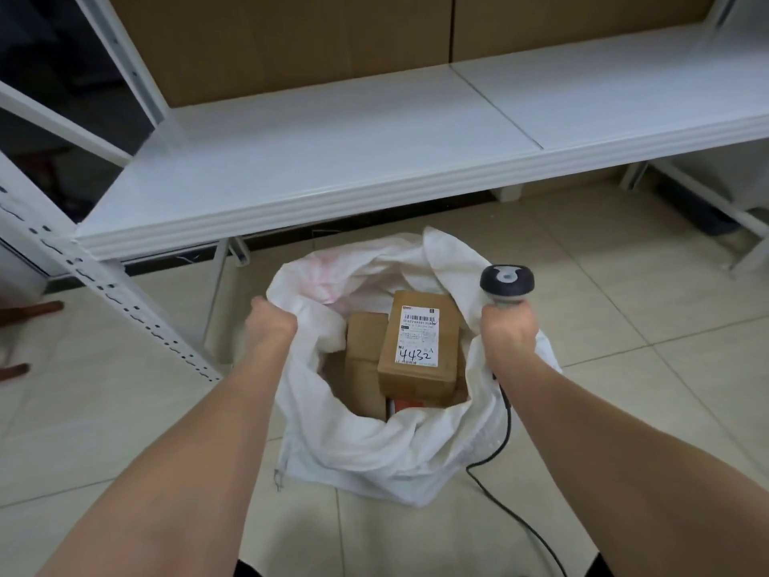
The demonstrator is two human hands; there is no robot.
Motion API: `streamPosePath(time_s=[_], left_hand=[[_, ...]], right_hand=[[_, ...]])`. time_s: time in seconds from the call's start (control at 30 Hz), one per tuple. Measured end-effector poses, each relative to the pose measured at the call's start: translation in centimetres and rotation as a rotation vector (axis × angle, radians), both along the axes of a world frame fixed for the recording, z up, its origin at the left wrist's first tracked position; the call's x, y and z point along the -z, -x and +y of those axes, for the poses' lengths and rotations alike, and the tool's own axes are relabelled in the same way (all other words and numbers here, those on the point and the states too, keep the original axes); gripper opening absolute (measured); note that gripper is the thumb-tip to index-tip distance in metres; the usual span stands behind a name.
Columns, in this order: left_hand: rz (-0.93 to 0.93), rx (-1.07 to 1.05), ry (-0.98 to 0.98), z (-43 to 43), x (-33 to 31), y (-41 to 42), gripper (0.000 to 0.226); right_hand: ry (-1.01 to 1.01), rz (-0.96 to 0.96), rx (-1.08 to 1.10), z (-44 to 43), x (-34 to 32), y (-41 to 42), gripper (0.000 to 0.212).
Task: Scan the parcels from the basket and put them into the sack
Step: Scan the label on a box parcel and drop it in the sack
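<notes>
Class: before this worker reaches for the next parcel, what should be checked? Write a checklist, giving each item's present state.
1. Sack mouth held open: ok; the left hand grips the sack at its rim.
2. Scanner ready: ok; the right hand grips the scanner.
3. Parcel stowed: ok; the labelled parcel lies inside, atop another box.
4. Room left: ok; both sit below the rim.
5. Cable free: cannot tell; the cable runs down the sack's side.
6. Basket has parcels left: cannot tell; out of view.

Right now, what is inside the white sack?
A labelled cardboard parcel on top, a second brown parcel beside it, a red-edged item beneath. Anything deeper is covered.
</notes>
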State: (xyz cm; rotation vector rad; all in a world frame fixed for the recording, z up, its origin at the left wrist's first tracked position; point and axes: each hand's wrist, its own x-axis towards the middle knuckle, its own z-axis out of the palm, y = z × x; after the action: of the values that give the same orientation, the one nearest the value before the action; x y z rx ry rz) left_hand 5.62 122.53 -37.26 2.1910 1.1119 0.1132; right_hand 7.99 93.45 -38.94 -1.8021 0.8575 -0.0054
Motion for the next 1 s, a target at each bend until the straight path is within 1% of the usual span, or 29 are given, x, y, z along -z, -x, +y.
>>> streamPosePath(time_s=[0.07,0.1,0.13,0.17,0.2,0.23,0.27,0.3,0.33,0.37,0.43,0.5,0.57,0.63,0.67,0.7,0.77,0.8,0.9,1.0], left_hand=[[0.003,0.016,0.034,-0.5,0.2,-0.2,0.057],[0.040,0.041,-0.012,-1.3,0.5,0.0,0.065],[0.087,0.076,-0.115,-2.1,0.7,0.2,0.074],[0.117,0.133,-0.269,-2.8,1.0,0.2,0.078],[0.110,0.222,-0.437,-3.4,1.2,0.0,0.076],[0.070,0.338,-0.571,-4.1,1.5,-0.4,0.069],[0.038,0.467,-0.625,-4.9,1.7,-0.9,0.059],[0.027,0.592,-0.577,-6.0,2.0,-1.6,0.051],[0.049,0.707,-0.457,-7.3,2.6,-2.2,0.045],[0.117,0.813,-0.337,-8.7,3.4,-2.5,0.043],[0.314,0.982,-0.175,-11.3,5.5,-2.1,0.046],[0.465,1.083,-0.166,-12.8,7.8,-1.3,0.050],[0.478,1.073,-0.223,-13.0,8.8,-1.0,0.052],[0.407,1.023,-0.220,-12.5,8.9,-0.8,0.048],[0.358,0.985,-0.202,-12.3,8.9,-0.9,0.046],[0.309,0.913,-0.156,-12.0,8.9,-1.0,0.047],[0.221,0.753,-0.053,-11.7,9.1,-1.2,0.054],[0.202,0.712,-0.006,-11.7,9.2,-1.3,0.058],[0.218,0.683,0.098,-11.7,9.6,-2.1,0.062],[0.190,0.654,0.161,-11.3,10.3,-3.5,0.059]], right_hand=[[0.040,0.026,-0.050,0.1,0.2,0.0,0.027],[0.093,0.056,-0.079,0.3,0.2,0.0,0.030],[0.172,0.087,-0.106,0.7,0.0,0.1,0.032],[0.263,0.095,-0.126,1.0,-0.2,0.1,0.034],[0.360,0.074,-0.143,1.3,-0.5,0.1,0.034],[0.451,0.037,-0.170,1.6,-0.9,0.0,0.033],[0.520,-0.009,-0.208,2.0,-1.3,-0.2,0.032],[0.546,-0.053,-0.258,2.4,-1.8,-0.5,0.030],[0.524,-0.078,-0.319,2.9,-2.3,-0.8,0.027],[0.472,-0.070,-0.391,3.6,-2.8,-1.1,0.023],[0.289,0.023,-0.516,4.7,-2.8,-1.6,0.020],[0.121,0.139,-0.557,5.0,-1.3,-1.5,0.026],[0.044,0.228,-0.555,4.2,1.0,-0.9,0.035],[0.039,0.288,-0.528,2.8,3.1,0.1,0.041],[0.075,0.309,-0.509,2.2,3.7,0.5,0.038],[0.102,0.315,-0.480,1.7,4.2,0.6,0.030],[0.064,0.239,-0.426,1.7,4.4,0.5,0.010],[0.008,0.207,-0.422,2.0,4.4,0.5,0.008],[-0.099,0.177,-0.435,2.9,5.0,0.0,0.016],[-0.086,0.203,-0.456,2.8,5.0,-0.5,0.018]])
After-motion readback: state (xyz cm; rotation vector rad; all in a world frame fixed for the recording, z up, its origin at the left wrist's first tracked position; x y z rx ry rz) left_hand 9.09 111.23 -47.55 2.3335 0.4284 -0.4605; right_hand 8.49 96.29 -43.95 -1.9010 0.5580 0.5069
